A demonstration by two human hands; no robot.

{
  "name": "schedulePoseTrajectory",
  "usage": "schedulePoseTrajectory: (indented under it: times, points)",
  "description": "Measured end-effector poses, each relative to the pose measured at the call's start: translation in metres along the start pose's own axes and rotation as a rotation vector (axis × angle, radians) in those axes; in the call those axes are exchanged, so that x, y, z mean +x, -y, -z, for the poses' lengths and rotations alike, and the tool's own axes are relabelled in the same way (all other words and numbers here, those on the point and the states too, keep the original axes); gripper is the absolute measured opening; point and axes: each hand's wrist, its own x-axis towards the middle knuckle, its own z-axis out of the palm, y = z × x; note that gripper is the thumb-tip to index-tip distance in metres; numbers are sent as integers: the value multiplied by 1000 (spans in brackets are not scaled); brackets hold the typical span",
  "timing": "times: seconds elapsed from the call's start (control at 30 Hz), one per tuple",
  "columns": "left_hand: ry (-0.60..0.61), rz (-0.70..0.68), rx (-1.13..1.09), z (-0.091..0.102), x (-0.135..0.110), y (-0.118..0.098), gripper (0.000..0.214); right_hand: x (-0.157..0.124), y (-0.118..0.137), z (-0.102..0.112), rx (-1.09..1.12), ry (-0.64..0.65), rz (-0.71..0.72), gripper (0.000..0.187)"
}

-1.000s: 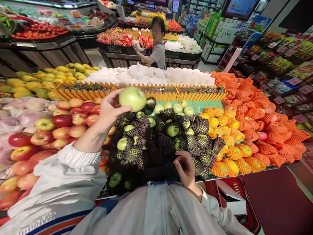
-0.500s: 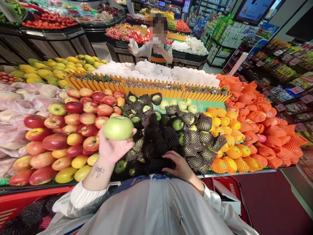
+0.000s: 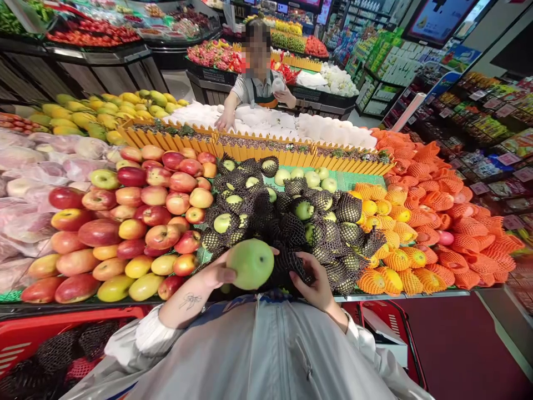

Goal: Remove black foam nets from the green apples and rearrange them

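Observation:
A bare green apple (image 3: 251, 265) is in my left hand (image 3: 217, 272), fingers around its left side and underneath, held low in front of my body. Close to its right, my right hand (image 3: 315, 282) pinches a black foam net sleeve (image 3: 291, 261), its thumb and fingers on the mesh. Just beyond both hands lies a heap of green apples in black nets (image 3: 239, 200). Several bare green apples (image 3: 312, 178) sit at the back of that heap on a green mat.
Red apples (image 3: 156, 194) are piled to the left, orange-netted fruit (image 3: 425, 183) to the right. A yellow picket divider (image 3: 266, 147) runs behind. Across it stands a person (image 3: 262, 89), one hand on white-wrapped fruit. Red baskets (image 3: 25, 328) stand below the shelf edge.
My left hand has brought the green apple down and to the right. My right hand has risen slightly and closed on a black net. The person opposite has reached down to the white-wrapped fruit.

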Motion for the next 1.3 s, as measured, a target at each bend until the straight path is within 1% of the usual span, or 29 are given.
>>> schedulePoseTrajectory:
  times: [0.03,0.07,0.13,0.17,0.23,0.27,0.33,0.4,0.47,0.53,0.57,0.63,0.73,0.8,0.87,0.9,0.97,1.03,1.1,1.13,1.2,1.23,1.3]
  points:
    - [43,19,55,-2,1,2,75,-2,-2,-1,1,-24,2,35]
    - [93,23,116,-3,3,6,80,-4,-3,-1,-1,-42,1,33]
    - [167,-10,217,-2,12,17,97,-5,-4,-1,1,-34,-3,30]
    - [180,-32,253,-1,17,22,103,-5,-3,-1,9,1,-4,30]
    - [185,-60,303,1,25,29,106,-4,-1,1,37,103,4,32]
    - [194,-67,320,1,27,30,106,-2,1,3,48,139,19,34]
    - [211,-70,326,-1,27,26,102,1,5,7,56,168,56,38]
    - [170,-44,284,-6,19,17,90,4,9,11,76,154,86,34]
    - [47,-18,208,-12,7,9,71,7,11,15,148,123,105,31]
    - [-89,-4,117,-16,-4,6,55,10,11,18,273,65,116,36]
    - [-135,1,73,-17,-8,7,51,11,10,19,336,33,110,40]
    - [-161,17,-4,-17,-10,14,53,14,6,19,433,-8,63,51]
    - [-113,50,-59,-11,0,28,67,14,1,14,513,-23,-13,66]
    - [-95,64,-51,-8,10,34,81,13,2,12,579,-39,-75,71]
    - [-112,53,-48,-8,19,35,90,13,6,11,644,-39,-167,70]
    - [-124,32,-62,-10,23,33,93,13,10,11,661,-15,-202,66]
    - [-158,-36,-116,-15,30,29,96,17,20,12,639,111,-203,54]
    - [-200,-81,-167,-23,36,26,93,23,31,13,545,290,-122,40]
    - [-222,-47,-190,-30,40,26,89,30,40,14,437,455,-23,32]
    - [-223,-6,-200,-33,41,28,87,32,43,14,395,509,24,31]
    - [-226,65,-222,-35,41,34,86,36,45,16,355,550,96,31]
    - [-232,81,-235,-35,40,38,86,37,44,18,348,537,108,30]
    - [-240,110,-253,-33,37,46,83,36,40,23,330,459,90,24]
